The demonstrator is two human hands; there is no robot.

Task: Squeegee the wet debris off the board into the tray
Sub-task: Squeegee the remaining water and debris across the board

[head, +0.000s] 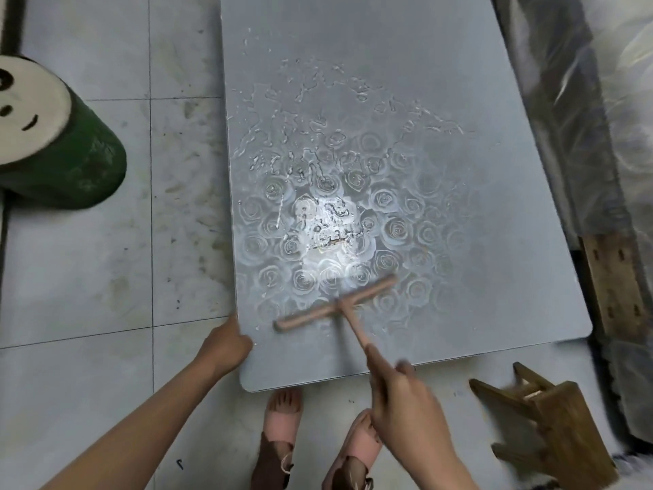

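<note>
Right hand (406, 401), at five o'clock, is wrapped round the handle end of the squeegee (335, 307), which looks light and stiff. Left hand (226, 344) grips the board (388, 65) edge at seven. Wet debris (328, 224) sits mid-board and is probably slippery. I see no tray.

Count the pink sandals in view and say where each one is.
2. The left pink sandal is just below the near edge of the grey rectangular board. The right pink sandal is beside it, partly covered by the right hand.
</note>
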